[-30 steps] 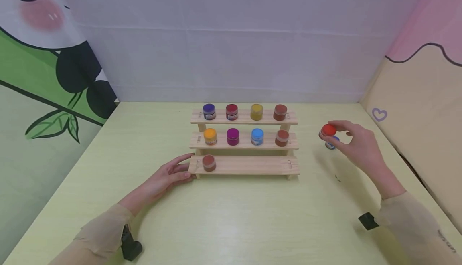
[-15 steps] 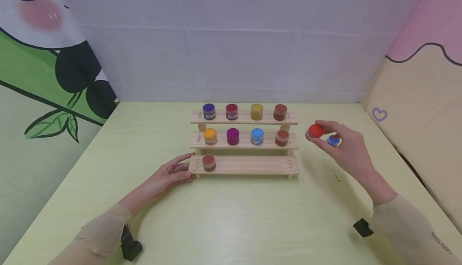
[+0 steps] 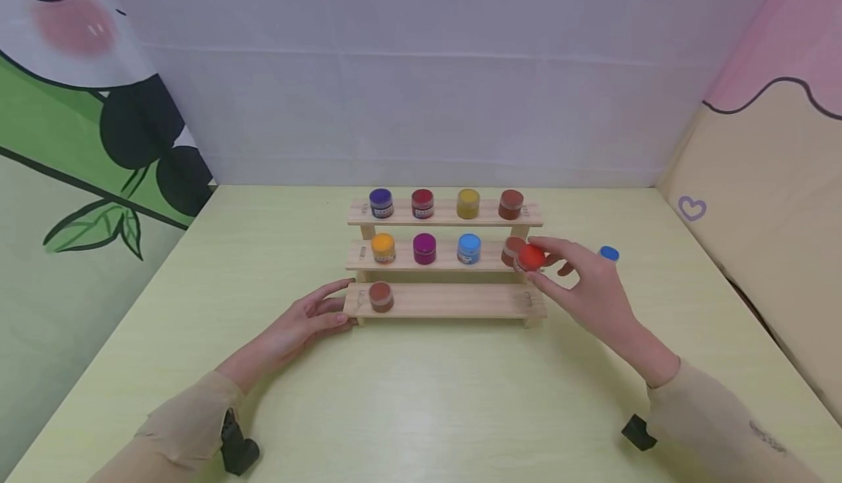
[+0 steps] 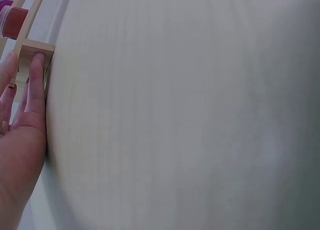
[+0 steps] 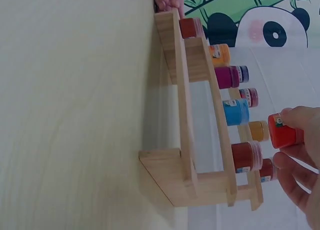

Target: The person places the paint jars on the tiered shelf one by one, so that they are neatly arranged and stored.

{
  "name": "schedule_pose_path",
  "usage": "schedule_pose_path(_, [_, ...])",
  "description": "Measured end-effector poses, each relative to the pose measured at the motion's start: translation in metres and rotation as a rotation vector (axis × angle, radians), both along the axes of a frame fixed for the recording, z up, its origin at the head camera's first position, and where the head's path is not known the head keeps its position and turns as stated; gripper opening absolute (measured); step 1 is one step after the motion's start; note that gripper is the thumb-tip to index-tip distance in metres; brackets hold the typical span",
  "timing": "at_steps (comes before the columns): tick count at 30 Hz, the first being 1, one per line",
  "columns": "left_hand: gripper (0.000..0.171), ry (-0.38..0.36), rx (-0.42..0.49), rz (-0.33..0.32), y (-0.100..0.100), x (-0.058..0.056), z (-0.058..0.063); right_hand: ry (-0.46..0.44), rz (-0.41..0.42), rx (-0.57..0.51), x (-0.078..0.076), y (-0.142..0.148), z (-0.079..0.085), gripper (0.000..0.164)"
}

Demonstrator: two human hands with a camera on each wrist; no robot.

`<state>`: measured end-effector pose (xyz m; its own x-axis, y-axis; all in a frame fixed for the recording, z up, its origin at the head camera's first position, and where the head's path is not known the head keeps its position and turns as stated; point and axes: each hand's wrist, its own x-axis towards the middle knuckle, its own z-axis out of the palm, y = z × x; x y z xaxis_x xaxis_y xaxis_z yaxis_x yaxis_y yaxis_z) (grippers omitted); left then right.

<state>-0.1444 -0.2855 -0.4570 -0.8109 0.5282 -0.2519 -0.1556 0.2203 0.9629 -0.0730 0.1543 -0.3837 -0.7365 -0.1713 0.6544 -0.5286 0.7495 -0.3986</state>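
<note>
A three-step wooden rack (image 3: pixel 454 306) stands on the table with small paint jars on its steps. My left hand (image 3: pixel 308 326) holds the left end of its lowest step, thumb at the front, fingers around the end. My right hand (image 3: pixel 595 286) pinches a red-lidded paint jar (image 3: pixel 530 257) between thumb and fingers. In the head view that jar overlaps a brown jar (image 3: pixel 511 250) at the right end of the middle step. In the right wrist view the red jar (image 5: pixel 281 131) is held in the fingertips, apart from the rack's jars.
Orange (image 3: pixel 383 248), purple (image 3: pixel 424 248) and light blue (image 3: pixel 468 248) jars share the middle step. Several jars line the top step, including a yellow one (image 3: pixel 468 204). One brown jar (image 3: pixel 381 297) sits at the lowest step's left. A blue-lidded jar (image 3: pixel 609 253) stands behind my right hand.
My right hand has carried the red jar leftward from near the blue-lidded jar to the right end of the rack. My left hand has stayed at the rack's left end.
</note>
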Motion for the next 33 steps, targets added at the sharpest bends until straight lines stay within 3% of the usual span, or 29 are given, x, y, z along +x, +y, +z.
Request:
schedule_pose_path(6, [0.073,-0.012,-0.007,0.013,0.001,0.0,-0.001,0.002,0.108,0.013,-0.003,-0.02,-0.013,0.058])
schedule_pose_path(9, [0.073,-0.009,-0.003,0.007,0.0,-0.001,-0.001,-0.046,0.141,-0.007,-0.004,-0.029,-0.018,0.057])
schedule_pose_path(25, [0.072,0.002,-0.005,0.0,0.0,0.0,0.001,-0.273,0.268,-0.087,-0.008,-0.076,-0.045,0.046])
schedule_pose_path(33, [0.07,0.018,-0.012,-0.008,0.001,0.0,0.001,-0.314,0.296,-0.097,-0.012,-0.093,-0.047,0.044])
